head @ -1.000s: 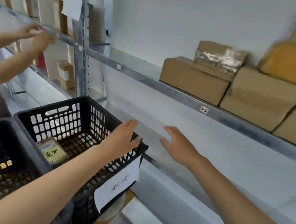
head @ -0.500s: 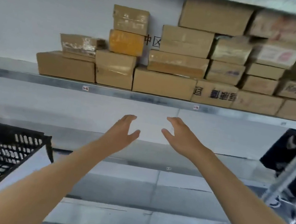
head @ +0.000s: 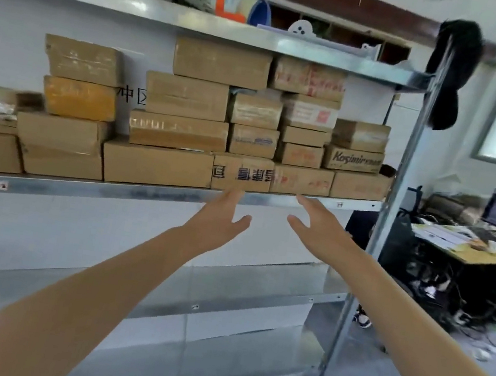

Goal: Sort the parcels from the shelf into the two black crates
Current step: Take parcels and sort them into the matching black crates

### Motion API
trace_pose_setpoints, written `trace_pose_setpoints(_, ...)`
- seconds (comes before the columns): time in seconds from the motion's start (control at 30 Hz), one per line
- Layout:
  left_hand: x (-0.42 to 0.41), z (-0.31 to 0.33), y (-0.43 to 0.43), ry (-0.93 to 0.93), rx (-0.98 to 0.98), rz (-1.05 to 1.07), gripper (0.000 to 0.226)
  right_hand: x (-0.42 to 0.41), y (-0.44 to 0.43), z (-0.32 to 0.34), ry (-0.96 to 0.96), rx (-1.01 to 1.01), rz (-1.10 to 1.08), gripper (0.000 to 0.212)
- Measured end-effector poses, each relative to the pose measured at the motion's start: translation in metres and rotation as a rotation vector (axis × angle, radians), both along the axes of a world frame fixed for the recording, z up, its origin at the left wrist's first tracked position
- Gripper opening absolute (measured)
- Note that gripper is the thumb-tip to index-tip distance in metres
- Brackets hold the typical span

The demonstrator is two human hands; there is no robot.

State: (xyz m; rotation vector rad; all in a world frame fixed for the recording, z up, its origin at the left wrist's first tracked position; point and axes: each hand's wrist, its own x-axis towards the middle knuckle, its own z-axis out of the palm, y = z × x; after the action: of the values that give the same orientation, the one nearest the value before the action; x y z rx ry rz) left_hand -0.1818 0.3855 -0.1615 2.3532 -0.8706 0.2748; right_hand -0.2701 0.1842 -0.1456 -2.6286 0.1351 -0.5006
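Your left hand [head: 219, 216] and right hand [head: 318, 228] hover apart, palms facing, fingers straight and released, holding nothing; I judge they are set to clamp a box by its sides. At twelve o'clock, beyond the shelf [head: 110, 190] edge, cardboard parcels [head: 181, 131] sit stacked flat. The black-printed carton [head: 242, 174] is nearest your fingertips.

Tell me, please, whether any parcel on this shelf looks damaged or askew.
The bottom-row carton under the orange parcel looks dented: its front is creased and its lower left corner crumpled. Nothing else plainly stands out.
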Motion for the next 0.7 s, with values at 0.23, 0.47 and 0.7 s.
trace_pose_setpoints(0.23,0.035,0.03,-0.096,-0.069,-0.004,-0.151,0.054,0.012,-0.082,0.026,-0.035,-0.002,-0.126,0.056)
trace_pose_setpoints(0.47,0.081,0.065,-0.196,-0.044,-0.065,-0.255,0.056,0.05,-0.152,0.061,-0.071,0.013,-0.169,0.039)
trace_pose_setpoints(0.7,0.116,0.053,-0.261,-0.049,-0.084,-0.27,0.054,0.09,-0.205,0.066,-0.083,0.01,-0.166,0.049)
